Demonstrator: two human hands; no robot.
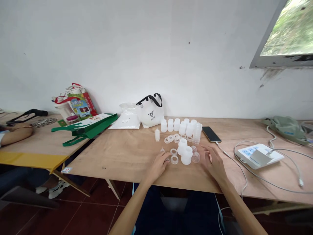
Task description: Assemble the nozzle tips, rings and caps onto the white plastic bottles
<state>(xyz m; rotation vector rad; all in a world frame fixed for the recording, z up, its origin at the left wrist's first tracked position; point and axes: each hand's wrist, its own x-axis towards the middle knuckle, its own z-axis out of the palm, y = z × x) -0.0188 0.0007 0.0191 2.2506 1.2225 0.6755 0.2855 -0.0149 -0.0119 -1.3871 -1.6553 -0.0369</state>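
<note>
My left hand rests low over the table with its fingers curled at a small clear piece, partly hidden under the fingertips. Just behind it stands a small clear nipple-shaped part. Two translucent rings lie to the right of that hand. Two white waisted bottles stand between my hands, beside clear domed caps. My right hand is to the right of these caps, fingers apart and slightly blurred, with nothing seen in them.
Behind stand several more white bottles, loose rings, a tall clear stack and a capped bottle. A phone and a cabled white box lie right. Bags stand left; another person's arm rests farther left.
</note>
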